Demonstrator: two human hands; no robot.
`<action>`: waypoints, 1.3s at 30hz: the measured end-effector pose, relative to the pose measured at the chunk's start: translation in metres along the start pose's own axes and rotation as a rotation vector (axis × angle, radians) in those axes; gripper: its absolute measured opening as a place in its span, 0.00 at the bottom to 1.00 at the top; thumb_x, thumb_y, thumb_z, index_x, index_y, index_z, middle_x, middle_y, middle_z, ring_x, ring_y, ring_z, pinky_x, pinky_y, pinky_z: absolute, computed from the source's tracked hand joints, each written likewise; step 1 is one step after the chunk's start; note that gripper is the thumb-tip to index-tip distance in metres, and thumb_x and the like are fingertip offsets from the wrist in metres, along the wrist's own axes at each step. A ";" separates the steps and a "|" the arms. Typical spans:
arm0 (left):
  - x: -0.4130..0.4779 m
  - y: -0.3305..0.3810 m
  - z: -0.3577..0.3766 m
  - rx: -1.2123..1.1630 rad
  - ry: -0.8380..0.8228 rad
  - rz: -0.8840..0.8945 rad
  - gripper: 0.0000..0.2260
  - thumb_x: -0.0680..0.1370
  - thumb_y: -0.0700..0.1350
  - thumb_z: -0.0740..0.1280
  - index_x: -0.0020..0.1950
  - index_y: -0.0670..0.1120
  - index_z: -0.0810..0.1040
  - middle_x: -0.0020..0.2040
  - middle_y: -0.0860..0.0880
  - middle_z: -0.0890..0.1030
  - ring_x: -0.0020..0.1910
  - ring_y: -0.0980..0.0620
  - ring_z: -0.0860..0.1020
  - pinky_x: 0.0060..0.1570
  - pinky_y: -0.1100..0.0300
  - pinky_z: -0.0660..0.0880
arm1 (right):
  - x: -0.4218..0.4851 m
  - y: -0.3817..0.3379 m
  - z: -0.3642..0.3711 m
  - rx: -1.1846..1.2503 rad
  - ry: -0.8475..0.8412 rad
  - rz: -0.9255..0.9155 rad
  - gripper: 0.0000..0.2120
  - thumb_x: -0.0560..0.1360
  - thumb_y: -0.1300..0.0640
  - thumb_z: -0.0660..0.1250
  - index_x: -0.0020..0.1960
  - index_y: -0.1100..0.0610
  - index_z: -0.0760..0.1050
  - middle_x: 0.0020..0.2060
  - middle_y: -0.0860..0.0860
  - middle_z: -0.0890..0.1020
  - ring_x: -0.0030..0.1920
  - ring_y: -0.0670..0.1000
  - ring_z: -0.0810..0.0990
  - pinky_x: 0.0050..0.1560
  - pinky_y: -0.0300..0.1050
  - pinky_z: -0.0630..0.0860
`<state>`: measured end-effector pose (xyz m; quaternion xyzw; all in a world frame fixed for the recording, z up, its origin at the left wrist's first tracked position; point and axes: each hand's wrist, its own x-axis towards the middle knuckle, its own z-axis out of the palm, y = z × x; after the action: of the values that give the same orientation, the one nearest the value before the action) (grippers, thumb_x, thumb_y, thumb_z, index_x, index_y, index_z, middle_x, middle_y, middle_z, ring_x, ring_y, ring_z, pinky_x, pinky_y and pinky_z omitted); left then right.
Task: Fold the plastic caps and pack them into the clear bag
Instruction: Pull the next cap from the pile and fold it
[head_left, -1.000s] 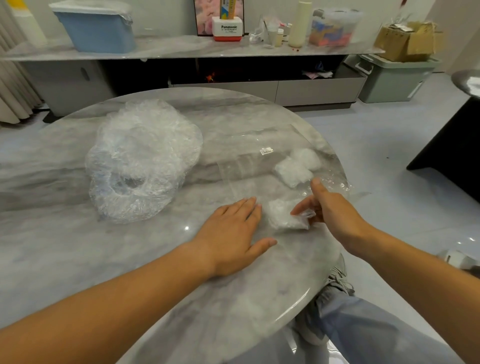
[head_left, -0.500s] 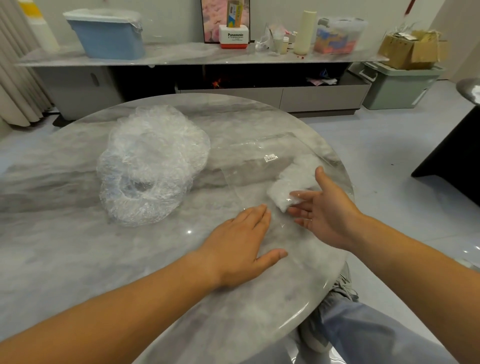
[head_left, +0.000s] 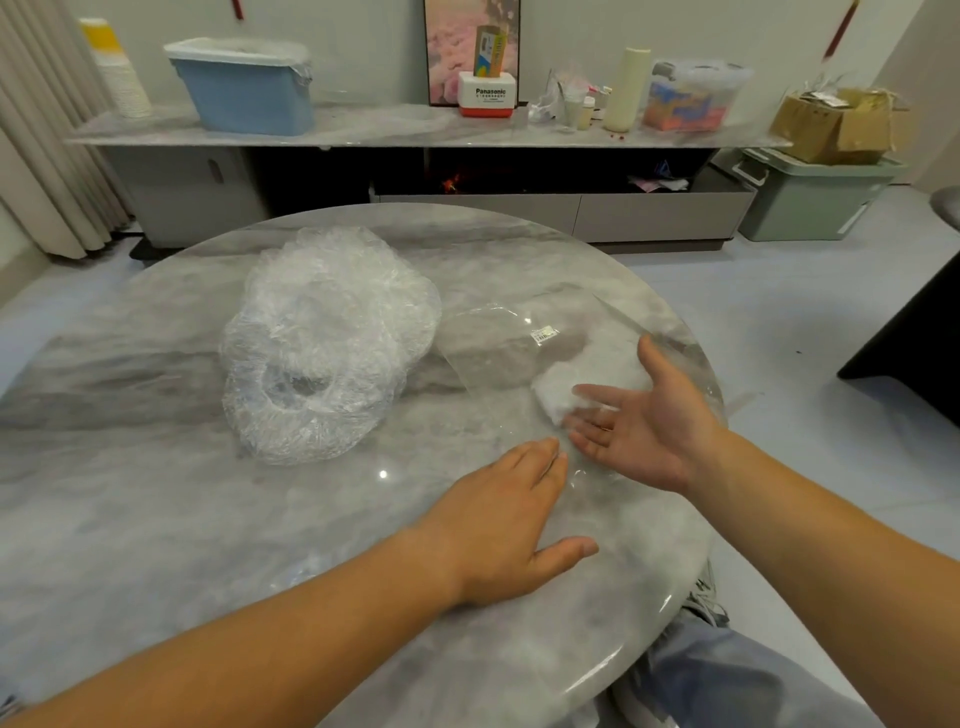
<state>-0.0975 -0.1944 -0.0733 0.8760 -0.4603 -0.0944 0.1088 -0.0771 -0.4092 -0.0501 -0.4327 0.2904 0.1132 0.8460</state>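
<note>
Your left hand (head_left: 509, 514) lay palm down on the bench (head_left: 156, 519) at the near edge of the clear bag (head_left: 493, 353). Its fingers (head_left: 540, 462) were straight and close together, holding nothing. I judge it was pinning the film so the mouth would not slide.

Your right hand (head_left: 644, 421) was at the bag's mouth, palm turned up. Its fingers (head_left: 597, 395) were straight and spread, gripping nothing, with their tips against the folded caps (head_left: 587, 371). Those caps showed as a white wad inside the bag, toward its right side. The open palm suited pushing them deeper, not lifting them. I cannot tell whether the fingers were under the film or above it.

Left of the bag, touching its edge or nearly so, sat the heap of unfolded caps (head_left: 322, 343). It was within easy reach for the next fold, so much of the job looked undone.

A small white sticker (head_left: 544, 334) on the bag carried print too fine to read. Well beyond the bag, on the long shelf (head_left: 363, 127), a white and red box (head_left: 487, 93) read "Panasonic".
</note>
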 end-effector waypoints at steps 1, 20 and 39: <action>0.000 0.000 0.000 -0.001 0.003 0.002 0.38 0.81 0.67 0.51 0.83 0.45 0.47 0.83 0.48 0.47 0.81 0.52 0.45 0.75 0.61 0.48 | 0.002 0.002 0.002 0.013 -0.002 -0.003 0.45 0.74 0.25 0.59 0.69 0.65 0.73 0.68 0.65 0.73 0.66 0.62 0.75 0.61 0.54 0.76; -0.009 -0.012 0.002 0.007 0.023 0.001 0.38 0.80 0.68 0.52 0.83 0.47 0.48 0.82 0.49 0.49 0.80 0.52 0.49 0.76 0.60 0.50 | -0.002 0.004 0.010 0.135 0.245 -0.138 0.25 0.78 0.45 0.71 0.67 0.59 0.72 0.70 0.65 0.63 0.64 0.66 0.69 0.60 0.59 0.80; -0.010 -0.012 0.004 -0.007 0.016 -0.004 0.38 0.80 0.68 0.52 0.83 0.47 0.47 0.83 0.50 0.49 0.81 0.54 0.48 0.76 0.61 0.50 | -0.018 0.014 0.012 0.125 0.274 -0.151 0.33 0.80 0.42 0.66 0.75 0.63 0.63 0.70 0.68 0.68 0.67 0.67 0.74 0.68 0.60 0.74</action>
<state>-0.0950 -0.1803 -0.0797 0.8772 -0.4575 -0.0891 0.1154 -0.0930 -0.3899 -0.0437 -0.4111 0.3760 -0.0291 0.8299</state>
